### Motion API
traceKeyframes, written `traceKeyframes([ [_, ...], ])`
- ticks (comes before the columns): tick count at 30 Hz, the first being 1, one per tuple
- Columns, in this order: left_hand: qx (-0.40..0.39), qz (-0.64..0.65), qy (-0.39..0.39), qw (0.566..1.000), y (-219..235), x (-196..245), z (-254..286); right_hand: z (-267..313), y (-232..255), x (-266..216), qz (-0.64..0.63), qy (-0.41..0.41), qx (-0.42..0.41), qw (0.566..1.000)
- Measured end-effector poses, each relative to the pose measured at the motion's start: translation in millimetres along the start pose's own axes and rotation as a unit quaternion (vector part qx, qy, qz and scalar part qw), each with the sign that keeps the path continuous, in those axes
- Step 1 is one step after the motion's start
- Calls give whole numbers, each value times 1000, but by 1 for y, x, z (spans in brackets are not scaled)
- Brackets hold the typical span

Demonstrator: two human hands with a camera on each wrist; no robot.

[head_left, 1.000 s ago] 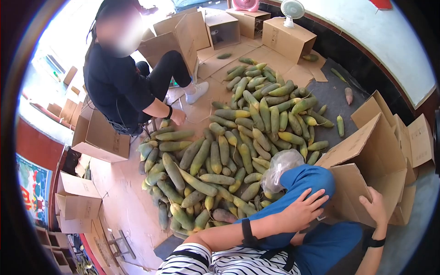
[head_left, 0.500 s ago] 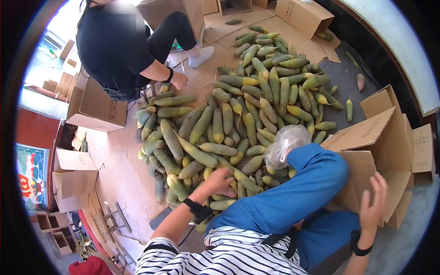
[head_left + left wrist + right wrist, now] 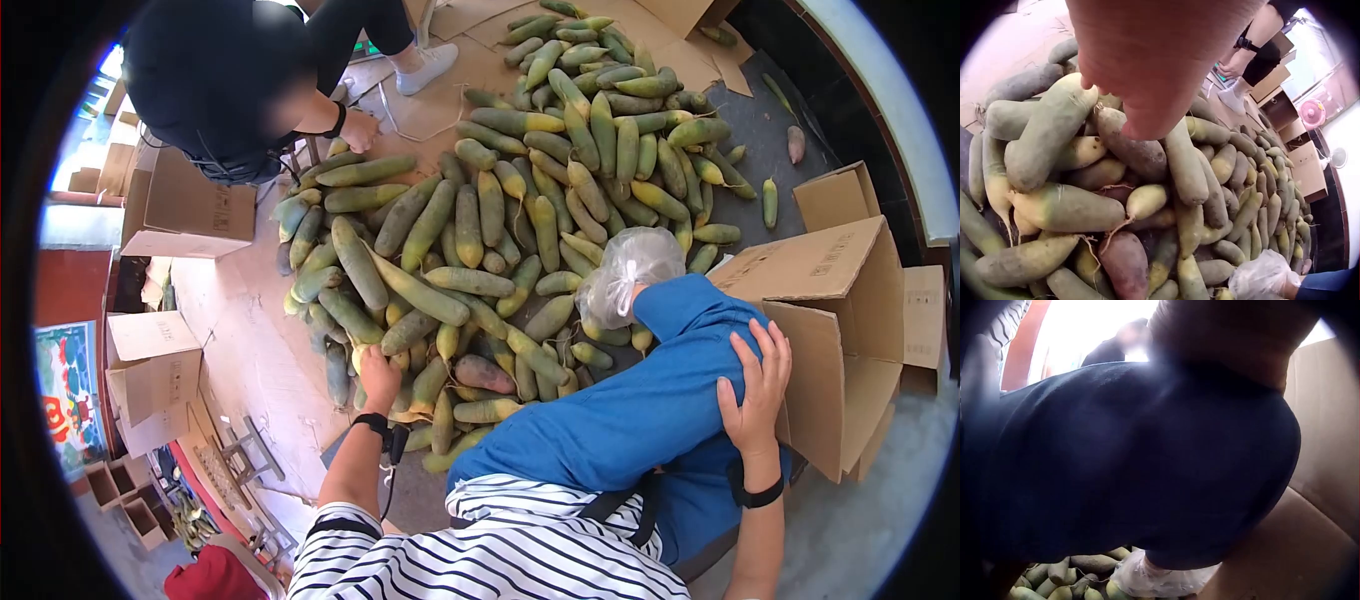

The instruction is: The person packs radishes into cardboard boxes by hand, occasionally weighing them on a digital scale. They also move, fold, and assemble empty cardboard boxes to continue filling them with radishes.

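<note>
In the head view, the left hand [image 3: 380, 381] reaches down to the near left part of a pile of green radishes [image 3: 437, 294]. Its fingers meet the pale end of one radish [image 3: 1049, 134], as the left wrist view also shows; how far they curl is hidden behind the hand [image 3: 1154, 56]. The thumb lies against a darker radish [image 3: 1132, 145]. A reddish radish [image 3: 484, 373] lies right of that hand. The right hand [image 3: 756, 392] rests with spread fingers on the blue trouser leg [image 3: 600, 400] at the knee, holding nothing.
An open cardboard box [image 3: 815, 260] stands right of the knee. A clear plastic bag [image 3: 632, 272] covers the foot at the pile's edge. Across the pile, another person [image 3: 205, 90] in black sits bent forward. More boxes [image 3: 150, 385] stand at the left.
The left hand moved from the knee to the reddish radish, then left to the pale-ended one. The right hand left the box edge and came onto the knee. The other person leaned forward.
</note>
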State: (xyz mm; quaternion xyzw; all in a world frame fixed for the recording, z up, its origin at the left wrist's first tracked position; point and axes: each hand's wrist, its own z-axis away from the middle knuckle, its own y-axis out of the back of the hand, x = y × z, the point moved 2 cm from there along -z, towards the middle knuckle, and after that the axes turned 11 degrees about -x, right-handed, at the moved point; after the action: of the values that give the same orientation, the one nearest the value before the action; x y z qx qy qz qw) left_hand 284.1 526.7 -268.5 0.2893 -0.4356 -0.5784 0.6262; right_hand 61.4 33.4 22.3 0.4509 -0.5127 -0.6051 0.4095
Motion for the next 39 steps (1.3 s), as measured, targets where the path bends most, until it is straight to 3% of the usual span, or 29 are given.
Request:
traceKeyframes([
  [2, -24, 5, 15, 1000, -5, -10, -15, 0, 0, -1, 3, -4, -4, 1000],
  [4, -18, 13, -54, 998, -11, -16, -30, -3, -1, -1, 2, 0, 9, 1000],
  [6, -38, 20, -65, 997, -21, -21, -42, -5, -2, -2, 3, -6, 11, 1000],
  [8, -114, 0, 12, 993, -33, -22, -52, -7, -3, -3, 6, -11, 13, 1000],
  [9, -117, -1, 8, 993, -38, -17, -56, -8, -4, -3, 6, -15, 18, 1000],
  [11, -121, -84, 75, 986, -44, -12, -61, -9, -4, -4, 4, -21, 22, 1000],
  [17, -188, -119, 100, 970, -18, 37, -35, -13, -3, -5, -1, -23, 38, 999],
  [18, -187, -121, 98, 970, -24, 39, -33, -14, -3, -5, -1, -21, 41, 999],
  [20, -108, -83, 89, 987, -48, 35, -26, -13, -3, -4, 0, -25, 44, 999],
  [21, -106, -7, 82, 991, -61, 27, -27, -14, -2, -5, 1, -24, 44, 999],
  [22, -107, -9, 78, 991, -83, 12, -32, -14, -2, -5, 2, -23, 45, 999],
  [24, -171, 235, 153, 945, -120, -13, -47, -13, -4, -3, 1, -23, 51, 998],
  [26, -187, 531, 228, 794, -65, 43, -1, -11, -4, -1, 4, -34, 66, 997],
  [27, -204, 612, 217, 733, -55, 50, 12, -10, -4, -1, -4, -32, 70, 997],
  [29, -263, 632, 227, 693, -34, 60, 33, -9, -3, -2, -13, -32, 86, 996],
  [33, -349, 622, 157, 682, 13, 108, 63, -5, -3, -2, -38, -32, 112, 993],
  [35, -350, 566, -5, 746, 57, 171, 75, -2, -5, 0, -42, -34, 123, 991],
  [39, -360, 466, -231, 775, 131, 290, 86, 5, -6, 3, -53, -34, 145, 987],
])
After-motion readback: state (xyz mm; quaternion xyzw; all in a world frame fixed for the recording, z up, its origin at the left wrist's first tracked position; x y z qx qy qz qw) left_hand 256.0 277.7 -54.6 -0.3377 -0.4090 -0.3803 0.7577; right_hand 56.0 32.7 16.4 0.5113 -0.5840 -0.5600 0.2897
